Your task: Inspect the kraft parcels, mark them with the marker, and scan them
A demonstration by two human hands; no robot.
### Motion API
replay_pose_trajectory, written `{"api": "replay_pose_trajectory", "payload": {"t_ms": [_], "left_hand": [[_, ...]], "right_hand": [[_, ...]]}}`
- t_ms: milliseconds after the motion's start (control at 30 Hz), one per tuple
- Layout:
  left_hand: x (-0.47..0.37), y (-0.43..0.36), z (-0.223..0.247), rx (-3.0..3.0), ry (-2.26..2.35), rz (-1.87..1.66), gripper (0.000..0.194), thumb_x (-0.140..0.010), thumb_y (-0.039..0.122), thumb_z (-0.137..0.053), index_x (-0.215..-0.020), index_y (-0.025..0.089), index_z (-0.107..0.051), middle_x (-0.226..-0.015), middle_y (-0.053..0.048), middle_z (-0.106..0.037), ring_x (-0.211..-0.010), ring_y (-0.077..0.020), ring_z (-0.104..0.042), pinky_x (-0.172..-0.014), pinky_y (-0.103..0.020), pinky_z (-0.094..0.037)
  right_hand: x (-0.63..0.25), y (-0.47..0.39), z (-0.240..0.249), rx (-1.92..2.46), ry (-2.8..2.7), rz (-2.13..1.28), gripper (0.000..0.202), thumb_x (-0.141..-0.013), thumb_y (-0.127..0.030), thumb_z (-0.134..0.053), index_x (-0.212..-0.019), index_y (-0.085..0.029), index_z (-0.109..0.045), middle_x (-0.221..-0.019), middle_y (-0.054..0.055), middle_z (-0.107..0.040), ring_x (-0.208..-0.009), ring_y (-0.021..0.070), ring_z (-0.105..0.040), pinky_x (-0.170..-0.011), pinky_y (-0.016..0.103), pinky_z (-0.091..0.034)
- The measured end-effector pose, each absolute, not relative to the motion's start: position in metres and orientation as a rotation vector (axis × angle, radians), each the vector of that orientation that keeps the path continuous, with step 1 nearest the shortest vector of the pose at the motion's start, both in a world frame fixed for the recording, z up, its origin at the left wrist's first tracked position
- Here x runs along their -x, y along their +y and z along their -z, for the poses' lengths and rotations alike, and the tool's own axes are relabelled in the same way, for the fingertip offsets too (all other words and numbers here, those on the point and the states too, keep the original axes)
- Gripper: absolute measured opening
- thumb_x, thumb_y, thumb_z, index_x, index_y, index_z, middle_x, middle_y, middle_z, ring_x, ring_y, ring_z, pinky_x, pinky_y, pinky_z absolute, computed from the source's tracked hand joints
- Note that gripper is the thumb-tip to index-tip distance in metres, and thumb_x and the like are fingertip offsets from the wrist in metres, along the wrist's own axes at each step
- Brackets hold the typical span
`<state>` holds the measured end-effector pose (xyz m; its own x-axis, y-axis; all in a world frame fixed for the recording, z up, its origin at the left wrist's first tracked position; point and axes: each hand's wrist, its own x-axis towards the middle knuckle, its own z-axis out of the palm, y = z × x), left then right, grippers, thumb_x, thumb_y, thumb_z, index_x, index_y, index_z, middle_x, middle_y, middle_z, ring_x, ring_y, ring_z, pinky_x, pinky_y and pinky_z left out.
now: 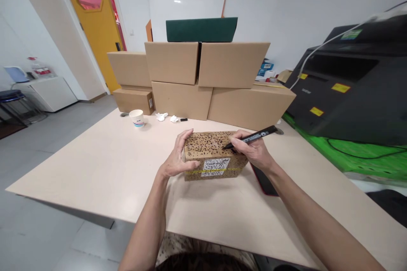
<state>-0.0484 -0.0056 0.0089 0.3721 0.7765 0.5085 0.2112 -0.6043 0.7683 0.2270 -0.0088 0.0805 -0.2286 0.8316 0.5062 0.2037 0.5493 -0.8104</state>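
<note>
My forearms come up from the bottom edge, and my left hand (pixel 177 156) is clamped over the left end of the small speckled box (pixel 213 154), fingers curled over its top and thumb on the front face by the white label (pixel 216 166). The box sits flat on the pale table (pixel 95 165), in front of the stacked cartons (pixel 206 80). My right hand (pixel 252 152) pinches the black marker (pixel 251 137) in a writing grip, its tip touching the box top. To mark cleanly, I judge I should press down with the left hand so the box cannot skid (the tabletop looks slick), and keep the strokes short, clear of the label. A paper cup (pixel 137 117) stands well apart.
</note>
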Motion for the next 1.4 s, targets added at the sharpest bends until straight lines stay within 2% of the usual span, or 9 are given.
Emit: {"api": "replay_pose_trajectory", "payload": {"t_ms": [133, 367, 533, 767, 967, 1167, 1400], "left_hand": [[0.048, -0.006, -0.009, -2.031, 0.850, -1.218, 0.106, -0.071, 0.059, -0.083, -0.159, 0.034, -0.031, -0.159, -0.011, -0.030, -0.153, -0.0437, -0.023, -0.130, -0.068, -0.016], [0.049, -0.006, -0.009, -2.040, 0.848, -1.220, 0.106, -0.071, 0.057, -0.084, -0.160, 0.035, -0.031, -0.159, -0.010, -0.030, -0.153, -0.0434, -0.024, -0.130, -0.067, -0.018], [0.049, -0.006, -0.008, -2.027, 0.856, -1.218, 0.107, -0.070, 0.057, -0.084, -0.160, 0.034, -0.031, -0.159, -0.011, -0.029, -0.153, -0.0436, -0.023, -0.130, -0.067, -0.016], [0.049, -0.006, -0.009, -2.039, 0.859, -1.216, 0.106, -0.071, 0.059, -0.083, -0.160, 0.034, -0.031, -0.158, -0.011, -0.030, -0.154, -0.0437, -0.023, -0.130, -0.067, -0.017], [0.049, -0.006, -0.008, -2.032, 0.853, -1.217, 0.106, -0.070, 0.058, -0.084, -0.159, 0.034, -0.032, -0.158, -0.011, -0.030, -0.153, -0.0436, -0.023, -0.130, -0.067, -0.017], [0.049, -0.006, -0.009, -2.029, 0.847, -1.223, 0.105, -0.071, 0.059, -0.083, -0.159, 0.034, -0.032, -0.158, -0.011, -0.030, -0.154, -0.0430, -0.022, -0.131, -0.066, -0.016], [0.048, -0.005, -0.009, -2.026, 0.847, -1.222, 0.106, -0.071, 0.059, -0.083, -0.159, 0.033, -0.031, -0.160, -0.011, -0.029, -0.155, -0.0430, -0.021, -0.131, -0.065, -0.016]], "right_hand": [[-0.224, -0.009, -0.083, 0.886, -1.792, -0.739, 0.043, -0.084, -0.058, -0.071, -0.064, -0.021, -0.061, -0.060, -0.002, -0.051, -0.057, 0.0131, -0.043, -0.056, 0.029, -0.036], [-0.230, -0.006, -0.077, 0.846, -1.707, -0.844, 0.049, -0.084, -0.067, -0.069, -0.068, -0.022, -0.061, -0.052, -0.005, -0.044, -0.049, 0.0108, -0.035, -0.049, 0.027, -0.029], [-0.227, -0.008, -0.083, 0.848, -1.836, -0.792, 0.047, -0.084, -0.063, -0.071, -0.066, -0.021, -0.063, -0.062, -0.001, -0.055, -0.057, 0.0128, -0.045, -0.053, 0.027, -0.034], [-0.232, -0.005, -0.077, 0.867, -1.720, -0.879, 0.048, -0.082, -0.066, -0.071, -0.067, -0.021, -0.061, -0.052, -0.006, -0.042, -0.049, 0.0103, -0.032, -0.048, 0.027, -0.027], [-0.230, -0.008, -0.082, 0.862, -1.825, -0.827, 0.044, -0.082, -0.061, -0.074, -0.066, -0.021, -0.064, -0.062, 0.000, -0.056, -0.058, 0.0137, -0.045, -0.054, 0.028, -0.036], [-0.240, 0.000, -0.068, 0.803, -1.633, -0.986, 0.042, -0.082, -0.059, -0.073, -0.069, -0.020, -0.065, -0.052, -0.005, -0.044, -0.047, 0.0095, -0.030, -0.048, 0.026, -0.024], [-0.236, -0.004, -0.074, 0.833, -1.743, -0.864, 0.033, -0.078, -0.048, -0.075, -0.063, -0.020, -0.065, -0.054, -0.003, -0.049, -0.050, 0.0107, -0.036, -0.049, 0.027, -0.028]]}}
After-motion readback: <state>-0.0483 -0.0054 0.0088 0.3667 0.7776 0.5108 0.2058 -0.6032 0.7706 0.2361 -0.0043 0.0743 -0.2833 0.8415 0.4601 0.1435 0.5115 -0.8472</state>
